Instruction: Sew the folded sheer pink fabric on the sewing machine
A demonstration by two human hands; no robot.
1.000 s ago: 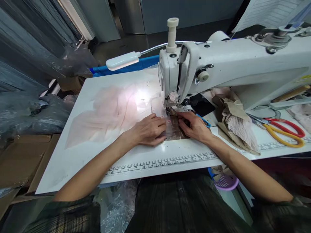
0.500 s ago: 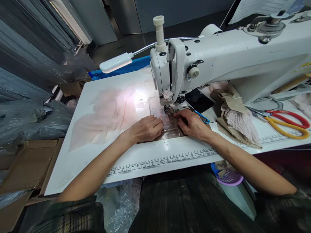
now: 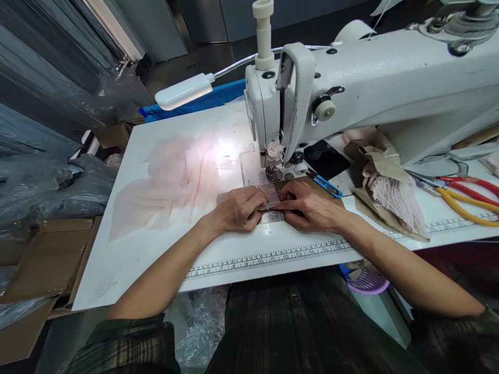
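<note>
My left hand (image 3: 244, 208) and my right hand (image 3: 310, 205) are close together in front of the needle area of a white sewing machine (image 3: 265, 111). Their fingers are closed, pinching a sheer, pale fabric strip (image 3: 274, 201) between them. The exact grip is partly hidden under the fingers. Beneath the hands lies a brown, shiny taped sheet (image 3: 273, 217), mostly covered. Beyond the fingers, a clear plate (image 3: 249, 169) with small pink marks sits by the presser foot (image 3: 274, 174). Sheer pale pink fabric (image 3: 171, 182) spreads in loose folds left of my left hand.
Blue thread snips (image 3: 326, 185) and a black phone-like slab (image 3: 326, 158) lie behind my right hand. Brown paper with pale pleated trim (image 3: 393, 192) and red-and-yellow-handled scissors (image 3: 468, 195) are farther right. A printed ruler (image 3: 268, 262) runs along the white table's front edge. A lamp (image 3: 185, 92) shines from behind.
Both hands have closed in toward each other, the right one moving down from beside the presser foot. The sheer strip now shows between their fingers. The view has shifted slightly closer.
</note>
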